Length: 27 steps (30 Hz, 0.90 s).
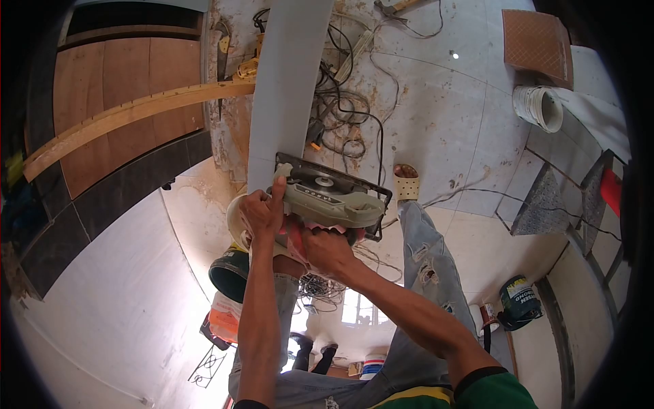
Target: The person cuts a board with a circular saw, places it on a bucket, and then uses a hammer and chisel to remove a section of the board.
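Grey-white floor tiles (436, 102), pretty dusty and stained, are spread across the room, with a tangle of cables (340, 109) dumped at the far side. A circular saw (330, 198) is sat mid-scene on the near end of a long grey panel (286, 82). It's gripped tight from both sides: left hand (262, 211) closed on its left edge, right hand (327, 249) wrapped round the near handle.

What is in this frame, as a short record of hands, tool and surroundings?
left hand: gripping the front of the circular saw, by the board's edge
right hand: closed on the saw's rear handle
circular saw: at the near end of the pale board
floor: tangled cords, paint can
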Tool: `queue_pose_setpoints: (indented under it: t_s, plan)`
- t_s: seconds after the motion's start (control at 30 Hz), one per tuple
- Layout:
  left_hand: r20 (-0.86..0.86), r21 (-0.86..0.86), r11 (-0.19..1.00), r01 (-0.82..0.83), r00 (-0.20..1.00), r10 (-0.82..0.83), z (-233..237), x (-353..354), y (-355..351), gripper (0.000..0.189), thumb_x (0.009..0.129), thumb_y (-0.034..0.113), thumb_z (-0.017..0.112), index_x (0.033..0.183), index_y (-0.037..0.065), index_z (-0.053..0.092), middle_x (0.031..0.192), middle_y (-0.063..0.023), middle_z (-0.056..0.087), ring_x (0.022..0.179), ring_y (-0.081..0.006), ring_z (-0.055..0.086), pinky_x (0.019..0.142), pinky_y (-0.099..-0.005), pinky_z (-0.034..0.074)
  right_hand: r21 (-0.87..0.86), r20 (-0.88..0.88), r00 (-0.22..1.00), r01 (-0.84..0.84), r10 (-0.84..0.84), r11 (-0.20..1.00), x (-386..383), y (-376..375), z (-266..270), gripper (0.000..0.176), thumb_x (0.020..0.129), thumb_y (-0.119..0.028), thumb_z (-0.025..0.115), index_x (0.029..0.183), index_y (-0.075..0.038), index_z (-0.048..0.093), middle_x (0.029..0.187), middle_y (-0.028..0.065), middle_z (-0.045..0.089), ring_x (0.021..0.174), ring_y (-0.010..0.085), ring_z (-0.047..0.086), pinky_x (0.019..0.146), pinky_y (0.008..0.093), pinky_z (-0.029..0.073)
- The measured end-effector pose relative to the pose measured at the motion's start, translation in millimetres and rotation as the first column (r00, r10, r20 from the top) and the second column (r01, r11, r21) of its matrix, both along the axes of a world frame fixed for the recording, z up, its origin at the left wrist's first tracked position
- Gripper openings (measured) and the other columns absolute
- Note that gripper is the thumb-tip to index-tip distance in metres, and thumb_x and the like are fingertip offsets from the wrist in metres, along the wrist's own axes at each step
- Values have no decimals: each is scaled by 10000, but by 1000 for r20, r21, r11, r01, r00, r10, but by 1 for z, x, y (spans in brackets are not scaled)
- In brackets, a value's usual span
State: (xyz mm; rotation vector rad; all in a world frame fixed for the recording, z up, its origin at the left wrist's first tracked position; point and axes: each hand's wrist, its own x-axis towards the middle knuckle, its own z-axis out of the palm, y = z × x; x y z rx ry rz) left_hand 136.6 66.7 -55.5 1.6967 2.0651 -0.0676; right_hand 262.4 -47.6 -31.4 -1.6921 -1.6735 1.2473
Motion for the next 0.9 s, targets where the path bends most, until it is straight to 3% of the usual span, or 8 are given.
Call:
queue_pose_setpoints:
  t_s: [0.1, 0.17, 0.6, 0.9]
  plan:
    - [-12, 2, 1000, 0, 1000, 0, 0, 0, 0, 782, 738, 681, 643, 510, -57, 520, 521, -239, 522, 532, -386, 555, 568, -484, 410, -76, -26, 999, -23, 21, 997, 1, 1, 1, 369, 707, -97, 695, 1025, 19, 550, 742, 183, 640, 624, 322, 665, 528, 415, 539]
    - [-17, 8, 1000, -1, 1000, 1, -1, 0, 0, 785, 735, 685, 642, 510, -57, 517, 522, -237, 522, 534, -385, 555, 570, -485, 411, -224, -85, 994, -88, 71, 971, -1, 0, -4, 336, 706, -114, 705, 981, 27, 574, 753, 212, 660, 660, 342, 682, 550, 423, 551]
    - [-13, 8, 1000, -9, 1000, 9, -2, -1, -1, 797, 722, 709, 637, 512, -53, 532, 516, -229, 527, 516, -368, 546, 561, -485, 409, -225, -108, 994, -53, 29, 973, -1, 0, -4, 278, 802, -201, 658, 951, 23, 589, 761, 231, 661, 621, 370, 673, 561, 457, 551]
    - [8, 52, 999, 4, 1000, -4, -3, -3, -2, 797, 719, 714, 636, 511, -50, 552, 511, -231, 532, 513, -365, 563, 548, -477, 412, -191, -79, 995, -78, 63, 978, -3, 0, -5, 316, 794, -205, 675, 997, 24, 594, 838, 231, 657, 715, 353, 672, 594, 417, 552]
